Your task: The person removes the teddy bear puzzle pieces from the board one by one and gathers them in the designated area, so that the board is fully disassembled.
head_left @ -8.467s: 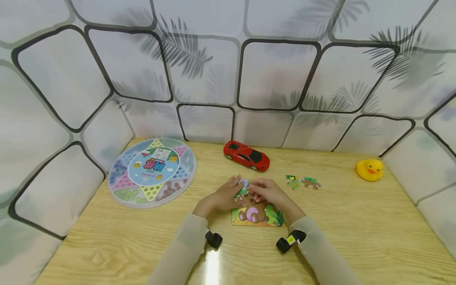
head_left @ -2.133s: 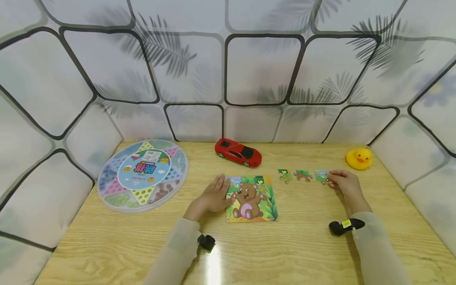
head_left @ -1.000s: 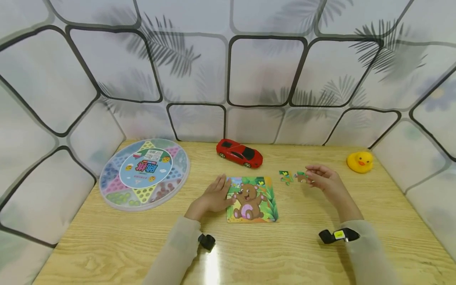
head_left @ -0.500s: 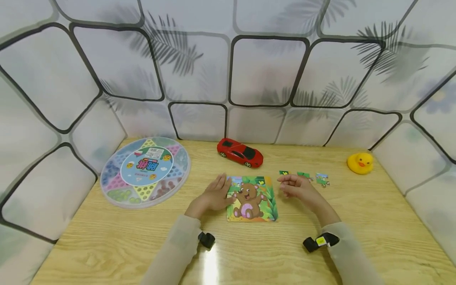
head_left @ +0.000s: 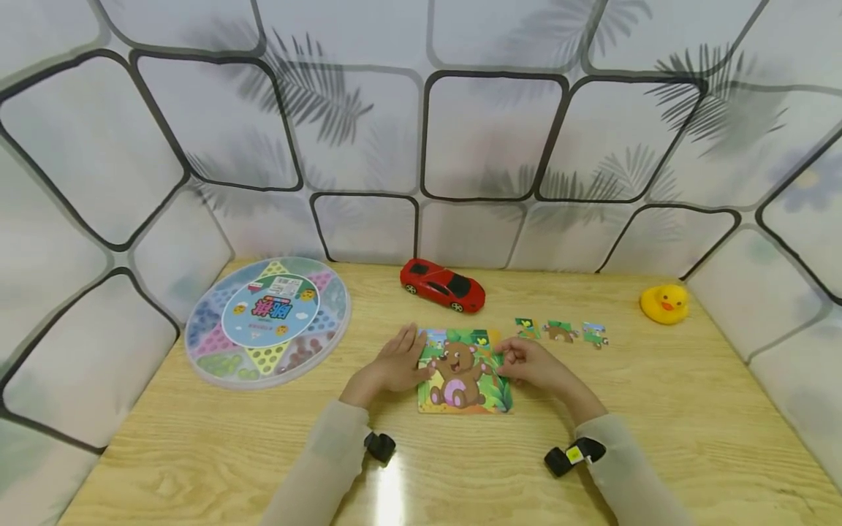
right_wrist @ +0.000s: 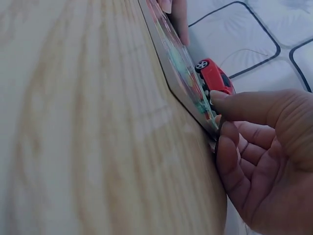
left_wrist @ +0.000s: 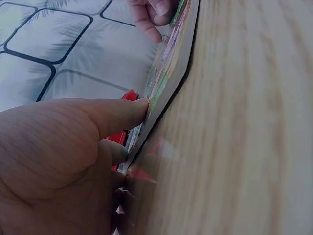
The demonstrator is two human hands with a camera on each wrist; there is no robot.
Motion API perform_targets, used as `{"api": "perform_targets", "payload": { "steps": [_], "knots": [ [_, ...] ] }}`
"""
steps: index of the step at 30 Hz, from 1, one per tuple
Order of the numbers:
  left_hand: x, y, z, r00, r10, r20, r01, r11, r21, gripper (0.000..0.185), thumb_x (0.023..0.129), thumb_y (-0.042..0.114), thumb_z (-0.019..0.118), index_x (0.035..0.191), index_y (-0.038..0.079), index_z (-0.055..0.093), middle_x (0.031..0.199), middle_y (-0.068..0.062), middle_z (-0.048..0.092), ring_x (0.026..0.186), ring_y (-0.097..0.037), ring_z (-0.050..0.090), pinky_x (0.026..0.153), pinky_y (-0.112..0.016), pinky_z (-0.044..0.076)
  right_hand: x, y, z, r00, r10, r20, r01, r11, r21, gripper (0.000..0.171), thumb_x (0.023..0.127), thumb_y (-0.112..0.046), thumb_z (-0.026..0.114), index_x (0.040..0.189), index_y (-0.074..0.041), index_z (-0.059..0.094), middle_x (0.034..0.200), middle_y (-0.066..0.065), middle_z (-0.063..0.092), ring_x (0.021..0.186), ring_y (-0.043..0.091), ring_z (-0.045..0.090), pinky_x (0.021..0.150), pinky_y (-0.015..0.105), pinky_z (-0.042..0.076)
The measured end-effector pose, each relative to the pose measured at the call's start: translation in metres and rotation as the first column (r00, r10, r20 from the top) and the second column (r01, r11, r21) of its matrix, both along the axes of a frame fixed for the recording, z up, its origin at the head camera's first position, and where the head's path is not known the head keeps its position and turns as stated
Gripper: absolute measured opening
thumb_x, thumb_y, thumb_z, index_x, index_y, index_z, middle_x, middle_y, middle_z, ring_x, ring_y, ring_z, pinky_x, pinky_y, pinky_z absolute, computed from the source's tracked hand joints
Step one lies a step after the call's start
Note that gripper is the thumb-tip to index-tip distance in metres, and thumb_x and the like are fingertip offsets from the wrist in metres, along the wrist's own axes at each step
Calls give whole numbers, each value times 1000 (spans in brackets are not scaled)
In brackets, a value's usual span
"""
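A square bear puzzle (head_left: 463, 380) lies flat on the wooden table (head_left: 658, 424). My left hand (head_left: 395, 361) rests flat with straight fingers against its left edge; in the left wrist view the thumb (left_wrist: 122, 110) touches the board's rim (left_wrist: 168, 73). My right hand (head_left: 526, 361) sits at the puzzle's upper right edge with curled fingers. The right wrist view shows its thumb (right_wrist: 234, 105) on top of the board (right_wrist: 178, 63) and the fingers curled against the side. Three loose puzzle pieces (head_left: 560, 332) lie in a row to the right.
A red toy car (head_left: 442, 286) stands behind the puzzle. A round clear checkers box (head_left: 266, 318) is at the left, a yellow rubber duck (head_left: 664, 303) at the far right. Patterned walls close in the table on three sides.
My right hand left the third piece at the right end of the row, then travelled left to the puzzle's right edge. The left hand stayed put.
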State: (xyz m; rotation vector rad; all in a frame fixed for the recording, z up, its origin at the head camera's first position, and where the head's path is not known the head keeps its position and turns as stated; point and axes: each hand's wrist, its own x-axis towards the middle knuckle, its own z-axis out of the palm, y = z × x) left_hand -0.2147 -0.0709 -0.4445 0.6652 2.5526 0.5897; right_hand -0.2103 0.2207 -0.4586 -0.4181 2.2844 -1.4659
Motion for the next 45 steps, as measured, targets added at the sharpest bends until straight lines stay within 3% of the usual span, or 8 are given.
{"api": "perform_targets", "payload": {
  "steps": [6, 16, 20, 23, 26, 33, 45],
  "knots": [
    [-2, 0, 1, 1000, 2, -21, -2, 1000, -10, 72, 100, 38, 43, 151, 0, 9, 156, -21, -4, 144, -32, -6, 114, -48, 5, -1, -6, 0, 998, -4, -67, 10, 997, 82, 35, 85, -7, 69, 113, 8, 54, 69, 1, 48, 53, 7, 41, 48, 22, 40],
    [-2, -1, 5, 999, 21, -24, -21, 1000, 4, 78, 97, 37, 51, 152, 5, 6, 156, -23, -4, 144, -34, -4, 114, -49, 7, -1, -9, 1, 997, 4, -82, 3, 996, 92, 35, 85, -8, 70, 112, 6, 55, 69, 1, 47, 53, 7, 41, 48, 22, 40],
    [4, -2, 11, 997, -68, -32, 69, 996, 48, 70, 96, 35, 54, 152, 13, 18, 156, -21, 1, 143, -37, -5, 112, -55, 8, -2, -9, 2, 996, 3, -86, 6, 995, 99, 35, 84, -9, 71, 112, 5, 55, 70, 1, 47, 54, 7, 42, 48, 21, 39],
    [8, -1, 13, 983, -173, -54, 177, 981, 78, 64, 95, 35, 56, 150, 16, 29, 155, -21, 8, 142, -41, -2, 110, -59, 11, -3, -7, 2, 997, -6, -82, 15, 994, 104, 35, 84, -9, 71, 111, 5, 55, 70, 1, 47, 54, 8, 41, 48, 21, 39],
    [13, 1, 12, 972, -230, -40, 232, 970, 67, 61, 95, 37, 54, 149, 20, 32, 156, -19, 8, 143, -38, -2, 110, -61, 11, -3, -6, 1, 998, -10, -69, 18, 994, 111, 35, 84, -10, 72, 111, 4, 56, 71, 1, 47, 54, 8, 41, 48, 21, 39],
    [19, 5, 7, 965, -261, -20, 261, 965, -23, 54, 98, 37, 48, 148, 29, 33, 157, -15, 4, 144, -32, -5, 110, -60, 8, 0, -4, 0, 999, 1, -47, 5, 993, 114, 33, 85, -10, 71, 110, 4, 55, 70, 2, 47, 53, 9, 40, 48, 22, 39],
    [18, 3, 9, 960, -278, 43, 279, 960, -31, 55, 99, 40, 43, 150, 28, 27, 157, -15, -3, 143, -32, -11, 111, -59, 3, 1, -6, -1, 996, 9, -86, 1, 993, 118, 30, 86, -7, 68, 109, 5, 54, 69, 1, 45, 53, 7, 37, 49, 21, 33]
  ]
}}
